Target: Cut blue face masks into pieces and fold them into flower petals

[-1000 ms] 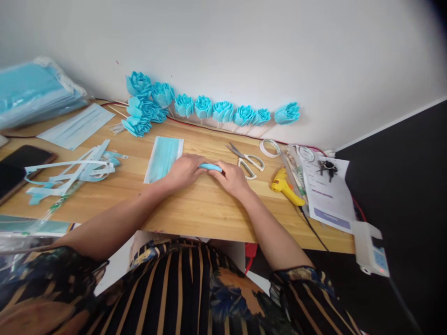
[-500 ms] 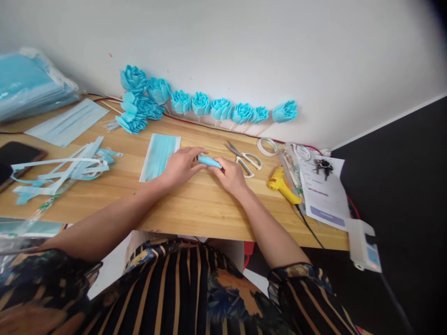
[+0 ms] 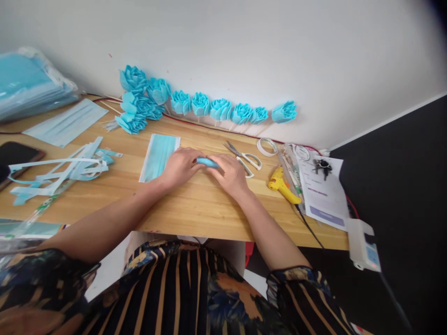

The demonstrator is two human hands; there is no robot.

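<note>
Fingers of both hands closed on a blue roll (image 3: 207,162): left hand (image 3: 179,166) pinches its left end, right hand (image 3: 228,173) wraps its right end, thumb on the near side. Roll sits between the 2 sets of fingertips, above the wooden table (image 3: 195,211); long axis runs side to side, dipping slightly toward the right hand. Neither hand nearer; 1 at each end. Roll looks soft, smooth, slim; ends hidden by fingers, can't tell if layered. Next out: pleated blue mask (image 3: 157,158) with white edges, flat, just beside the left hand. Scissors (image 3: 238,152), metal blades, white loop handles, lie open just beyond the right hand. White tape ring (image 3: 268,153) and yellow plastic glue gun (image 3: 283,187) farther right. Far left, tangled pale strips (image 3: 66,174), flat, thin. At the back, 1 row of ruffled blue flowers (image 3: 220,110) on thin stems, along the smooth white wall (image 3: 244,46).
</note>
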